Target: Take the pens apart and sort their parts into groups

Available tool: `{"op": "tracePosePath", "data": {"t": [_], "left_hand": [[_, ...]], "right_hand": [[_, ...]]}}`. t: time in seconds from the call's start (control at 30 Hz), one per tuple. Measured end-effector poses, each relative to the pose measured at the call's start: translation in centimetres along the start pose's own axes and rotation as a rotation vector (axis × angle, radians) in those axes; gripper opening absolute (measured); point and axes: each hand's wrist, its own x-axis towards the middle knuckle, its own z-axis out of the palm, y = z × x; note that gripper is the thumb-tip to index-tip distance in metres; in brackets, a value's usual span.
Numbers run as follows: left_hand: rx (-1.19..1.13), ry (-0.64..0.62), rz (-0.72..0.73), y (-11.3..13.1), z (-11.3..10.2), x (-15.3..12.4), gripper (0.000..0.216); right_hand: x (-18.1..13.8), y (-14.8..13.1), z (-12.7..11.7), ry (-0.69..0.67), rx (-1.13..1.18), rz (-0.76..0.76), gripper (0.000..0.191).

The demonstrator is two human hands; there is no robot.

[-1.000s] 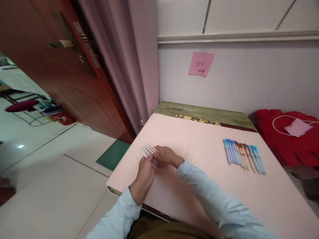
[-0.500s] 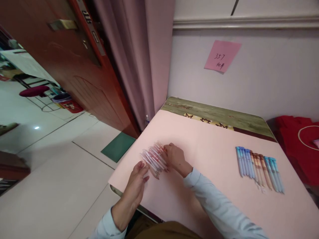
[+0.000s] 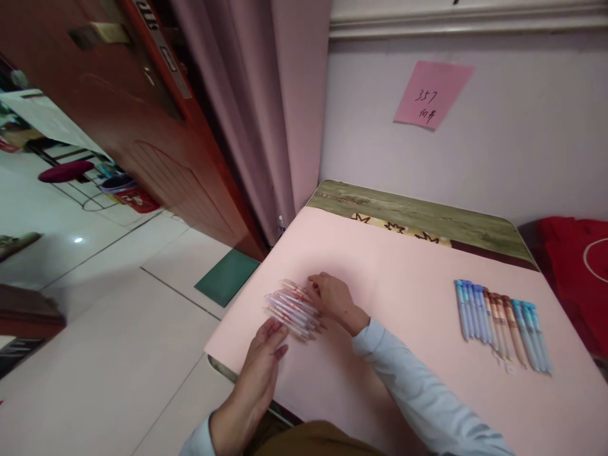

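Observation:
A loose row of slim pale pens (image 3: 293, 309) with red markings lies on the pink table covering, slightly blurred. At the near left side of these pens, my left hand (image 3: 264, 349) rests with its thumb apart and its fingertips touching the closest pens. My right hand (image 3: 336, 299) is at their right ends, its fingers curled in, and what lies under the fingertips is hidden. Farther right, blue-purple pens (image 3: 471, 311), brown-topped pens (image 3: 502, 326) and light-blue pens (image 3: 532, 335) lie side by side in one neat row, away from both hands.
The pink covering (image 3: 380, 266) spans a table with a green wood-look back edge (image 3: 408, 212). A pink note (image 3: 433, 95) is stuck on the wall behind. Red cloth (image 3: 570, 266) lies beyond the right edge; a brown door (image 3: 156, 139) and curtain (image 3: 247, 95) stand left.
The pale pens have turned to lie flatter, closer to left-right. Both hands remain beside them, the left fingertips now nearer the close pens. The view has shifted slightly.

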Motion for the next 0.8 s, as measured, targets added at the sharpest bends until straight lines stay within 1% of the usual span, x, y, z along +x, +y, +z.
{"op": "tracePosePath", "data": {"t": [0.1, 0.17, 0.2, 0.27, 0.3, 0.33, 0.37, 0.4, 0.47, 0.5, 0.57, 0.6, 0.63, 0.67, 0.7, 0.73, 0.77, 0.8], "left_hand": [[-0.004, 0.075, -0.003, -0.1, -0.8, 0.3, 0.055], [0.019, 0.101, 0.001, -0.2, -1.3, 0.4, 0.053], [0.047, 0.11, 0.021, -0.1, -1.3, 0.4, 0.053], [0.126, 0.138, 0.133, 0.3, -0.9, 0.1, 0.059], [0.17, 0.12, 0.224, 0.7, -0.2, -0.1, 0.063], [0.215, 0.05, 0.307, 1.2, 0.8, -0.5, 0.065], [0.257, -0.066, 0.369, 1.7, 2.1, -1.0, 0.064], [0.327, -0.223, 0.372, 2.3, 3.7, -1.5, 0.061], [0.482, -0.46, 0.3, 3.1, 7.7, -2.7, 0.054], [0.553, -0.558, 0.258, 3.2, 9.9, -3.2, 0.051], [0.628, -0.741, 0.242, 2.7, 14.9, -3.8, 0.044], [0.636, -0.822, 0.243, 2.0, 17.4, -3.9, 0.041], [0.654, -0.886, 0.207, 1.1, 20.0, -3.8, 0.039], [0.669, -0.926, 0.155, -0.1, 22.6, -3.7, 0.037], [0.695, -0.938, 0.102, -1.4, 25.0, -3.6, 0.033], [0.73, -0.915, 0.064, -2.7, 27.4, -3.5, 0.028], [0.775, -0.868, 0.023, -4.1, 29.6, -3.5, 0.024], [0.809, -0.839, 0.003, -5.3, 31.5, -3.5, 0.02]], "right_hand": [[-0.4, 0.3, -0.1, 0.016, 0.009, 0.023, 0.024], [-1.1, 0.5, -0.5, 0.019, 0.04, 0.026, 0.021], [-1.7, 0.7, -0.8, 0.025, 0.069, 0.03, 0.023], [-3.2, 1.3, -1.7, 0.061, 0.142, 0.044, 0.032], [-4.2, 1.8, -2.2, 0.094, 0.179, 0.054, 0.034], [-5.3, 2.5, -2.9, 0.135, 0.212, 0.069, 0.035], [-6.6, 3.3, -3.7, 0.183, 0.24, 0.09, 0.035], [-8.1, 4.3, -4.6, 0.237, 0.259, 0.123, 0.035], [-11.4, 7.1, -6.5, 0.35, 0.279, 0.219, 0.033], [-13.2, 8.8, -7.6, 0.411, 0.274, 0.288, 0.032], [-17.0, 12.8, -9.9, 0.531, 0.254, 0.418, 0.03], [-18.9, 15.0, -11.1, 0.584, 0.233, 0.496, 0.03], [-20.8, 17.3, -12.3, 0.619, 0.199, 0.59, 0.03], [-22.4, 19.6, -13.4, 0.63, 0.145, 0.712, 0.031], [-23.8, 21.8, -14.4, 0.614, 0.076, 0.853, 0.033], [-25.0, 23.8, -15.2, 0.566, 0.012, 0.997, 0.034], [-25.8, 25.6, -15.9, 0.496, -0.022, 1.106, 0.037], [-26.3, 27.0, -16.4, 0.475, -0.023, 1.139, 0.038]]}}
